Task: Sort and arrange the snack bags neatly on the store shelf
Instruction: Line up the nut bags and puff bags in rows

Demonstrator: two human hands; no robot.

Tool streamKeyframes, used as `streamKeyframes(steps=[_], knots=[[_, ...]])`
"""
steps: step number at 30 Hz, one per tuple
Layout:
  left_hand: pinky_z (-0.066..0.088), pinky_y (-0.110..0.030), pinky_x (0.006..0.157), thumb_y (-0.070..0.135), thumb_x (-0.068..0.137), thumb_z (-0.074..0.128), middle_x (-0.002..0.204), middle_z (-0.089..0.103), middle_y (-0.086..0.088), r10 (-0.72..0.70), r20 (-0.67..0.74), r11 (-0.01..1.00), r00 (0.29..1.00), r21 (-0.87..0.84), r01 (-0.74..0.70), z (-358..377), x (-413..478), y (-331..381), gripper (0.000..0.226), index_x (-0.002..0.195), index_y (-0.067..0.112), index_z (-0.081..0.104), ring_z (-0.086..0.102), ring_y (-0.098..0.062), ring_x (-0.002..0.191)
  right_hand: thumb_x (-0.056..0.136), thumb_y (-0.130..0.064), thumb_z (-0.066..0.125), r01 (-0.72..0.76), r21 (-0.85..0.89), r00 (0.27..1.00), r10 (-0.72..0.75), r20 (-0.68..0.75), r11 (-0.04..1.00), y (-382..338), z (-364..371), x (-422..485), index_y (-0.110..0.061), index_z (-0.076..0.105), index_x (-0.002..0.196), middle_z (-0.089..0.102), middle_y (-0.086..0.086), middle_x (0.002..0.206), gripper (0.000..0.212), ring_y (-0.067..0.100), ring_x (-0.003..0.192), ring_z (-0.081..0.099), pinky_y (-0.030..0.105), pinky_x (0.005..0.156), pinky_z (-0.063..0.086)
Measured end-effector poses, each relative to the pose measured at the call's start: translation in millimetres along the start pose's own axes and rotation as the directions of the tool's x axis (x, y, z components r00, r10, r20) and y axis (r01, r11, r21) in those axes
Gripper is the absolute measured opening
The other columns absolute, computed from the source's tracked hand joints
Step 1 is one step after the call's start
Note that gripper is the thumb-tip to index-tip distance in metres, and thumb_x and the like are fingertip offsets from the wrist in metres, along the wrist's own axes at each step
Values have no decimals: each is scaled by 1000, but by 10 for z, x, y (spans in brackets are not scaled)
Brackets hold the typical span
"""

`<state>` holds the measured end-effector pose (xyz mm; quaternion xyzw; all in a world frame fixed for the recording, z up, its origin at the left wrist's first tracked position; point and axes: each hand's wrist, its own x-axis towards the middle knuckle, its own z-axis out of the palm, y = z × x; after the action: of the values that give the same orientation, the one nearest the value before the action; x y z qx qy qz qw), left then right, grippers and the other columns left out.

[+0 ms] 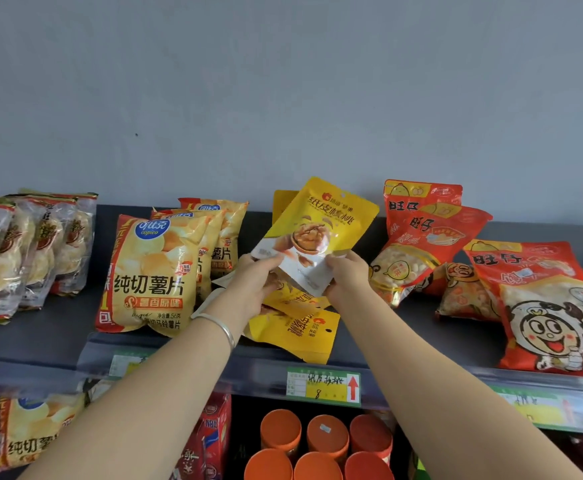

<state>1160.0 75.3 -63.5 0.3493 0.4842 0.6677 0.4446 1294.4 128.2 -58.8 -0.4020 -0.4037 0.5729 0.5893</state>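
Observation:
A yellow walnut snack bag (pixel 321 226) is held tilted above the dark shelf (pixel 47 337). My left hand (pixel 252 285) grips its lower left corner and my right hand (pixel 347 275) grips its lower right edge. Another yellow walnut bag (pixel 297 327) lies flat on the shelf under my hands, and a third (pixel 283 202) stands behind the held one, mostly hidden. Yellow potato chip bags (pixel 151 271) stand in a row to the left. Red snack bags (pixel 425 237) lean and lie to the right.
Clear-wrapped rice cracker bags (pixel 23 251) stand at the far left. A large red bag (pixel 546 306) lies at the right edge. A price label (pixel 323 384) sits on the shelf front. Below are orange-lidded canisters (pixel 321 441) and more chip bags (pixel 37 431). A grey wall backs the shelf.

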Motion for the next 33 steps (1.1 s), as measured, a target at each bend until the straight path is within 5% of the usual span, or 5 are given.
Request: streamKeyframes(steps=[3, 7, 14, 27, 33], knots=[[39, -43, 106, 27, 90, 62, 148, 37, -12, 76, -31, 950, 997, 305, -63, -129, 149, 74, 71, 148, 18, 22, 44, -30, 130, 94, 1, 46, 177, -81, 981, -182, -61, 981, -30, -52, 116, -15, 57, 77, 56, 6, 80, 26, 24, 82, 49, 34, 70, 41], [40, -42, 102, 46, 86, 57, 140, 45, -10, 117, 171, 442, 978, 873, -206, -230, 277, 91, 63, 141, 23, 38, 47, -30, 125, 98, -3, 42, 293, -213, 950, -308, -43, 932, -14, -124, 245, -12, 63, 98, 65, 5, 96, 23, 23, 90, 61, 36, 77, 50], [37, -49, 104, 88, 57, 26, 152, 30, -3, -141, 161, -102, 977, 979, -176, -231, 387, -18, 98, 145, 44, 26, 37, -33, 132, 98, -4, 40, 256, -233, 957, -280, -75, 938, 135, -126, 461, -1, 58, 97, 61, 7, 88, 18, 21, 77, 56, 31, 63, 44], [20, -56, 106, 82, 80, 14, 144, 45, -2, -99, 193, -483, 976, 848, -217, -6, 21, 28, 83, 137, 31, 47, 31, -31, 135, 97, -8, 44, 268, -245, 956, -289, -56, 932, 101, -213, 407, -12, 62, 110, 65, 9, 103, 23, 28, 92, 65, 32, 66, 50], [41, -42, 89, 63, 94, 24, 96, 62, -4, -80, 324, -288, 943, 898, -333, -52, -159, 178, 54, 79, 20, 52, 57, -23, 90, 98, -6, 42, 239, -206, 969, -246, -9, 949, 134, -230, 337, -15, 56, 88, 60, 12, 93, 19, 26, 82, 59, 37, 68, 48]])
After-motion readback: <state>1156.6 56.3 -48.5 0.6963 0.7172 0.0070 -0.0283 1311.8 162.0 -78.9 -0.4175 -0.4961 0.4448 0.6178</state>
